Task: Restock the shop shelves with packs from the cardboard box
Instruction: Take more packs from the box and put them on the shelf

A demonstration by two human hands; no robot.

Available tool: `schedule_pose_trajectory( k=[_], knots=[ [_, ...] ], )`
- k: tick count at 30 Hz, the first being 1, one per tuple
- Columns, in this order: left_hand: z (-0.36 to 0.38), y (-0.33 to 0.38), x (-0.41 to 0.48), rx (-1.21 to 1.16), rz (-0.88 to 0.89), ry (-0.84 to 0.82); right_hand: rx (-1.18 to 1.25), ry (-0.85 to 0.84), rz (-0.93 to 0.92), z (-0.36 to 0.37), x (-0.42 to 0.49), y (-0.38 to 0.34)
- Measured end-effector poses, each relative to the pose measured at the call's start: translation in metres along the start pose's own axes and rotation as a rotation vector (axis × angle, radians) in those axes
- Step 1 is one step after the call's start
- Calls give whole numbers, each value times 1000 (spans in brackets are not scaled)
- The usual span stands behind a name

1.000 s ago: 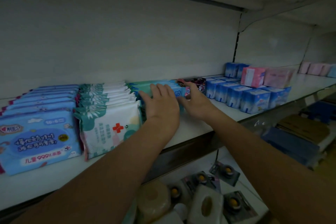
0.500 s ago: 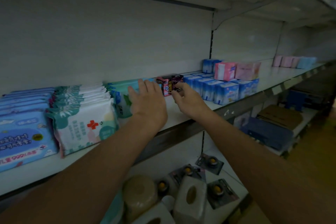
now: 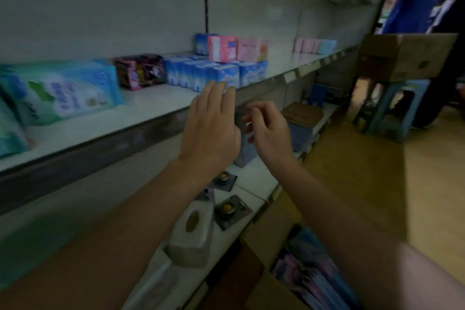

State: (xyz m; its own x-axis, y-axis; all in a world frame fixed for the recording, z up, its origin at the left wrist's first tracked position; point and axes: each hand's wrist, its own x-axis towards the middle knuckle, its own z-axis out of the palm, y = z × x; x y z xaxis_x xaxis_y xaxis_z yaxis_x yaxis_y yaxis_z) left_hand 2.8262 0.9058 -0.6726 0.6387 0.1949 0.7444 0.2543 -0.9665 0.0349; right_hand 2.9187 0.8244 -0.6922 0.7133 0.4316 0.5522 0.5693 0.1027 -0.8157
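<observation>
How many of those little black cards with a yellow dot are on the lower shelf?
2 plainly: one black card just below the left hand, a second black card nearer the front edge of the lower shelf. The left forearm may hide more.

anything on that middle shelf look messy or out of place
Mildly: the dark pink-and-black packs look like a loose, uneven cluster between the teal wipe pack and the neat rows of small blue packs. Blur hides finer detail.
</observation>
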Motion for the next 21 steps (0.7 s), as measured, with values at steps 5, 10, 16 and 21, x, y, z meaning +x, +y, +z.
schedule_pose_trajectory(
  k=[5, 10, 16, 21],
  knots=[
    [46, 37, -26, -129, 33, -106, -58, 36, 83, -44, -33, 38],
    [90, 66, -53, -256, 8, -200, -96, 98, 183, -70, -61, 79],
    [139, 99, -92, -561, -80, -302, -96, 155, 300, -100, -102, 126],
    [176, 121, -120, -756, -216, -475, -218, 184, 447, -131, -139, 165]
  ],
)
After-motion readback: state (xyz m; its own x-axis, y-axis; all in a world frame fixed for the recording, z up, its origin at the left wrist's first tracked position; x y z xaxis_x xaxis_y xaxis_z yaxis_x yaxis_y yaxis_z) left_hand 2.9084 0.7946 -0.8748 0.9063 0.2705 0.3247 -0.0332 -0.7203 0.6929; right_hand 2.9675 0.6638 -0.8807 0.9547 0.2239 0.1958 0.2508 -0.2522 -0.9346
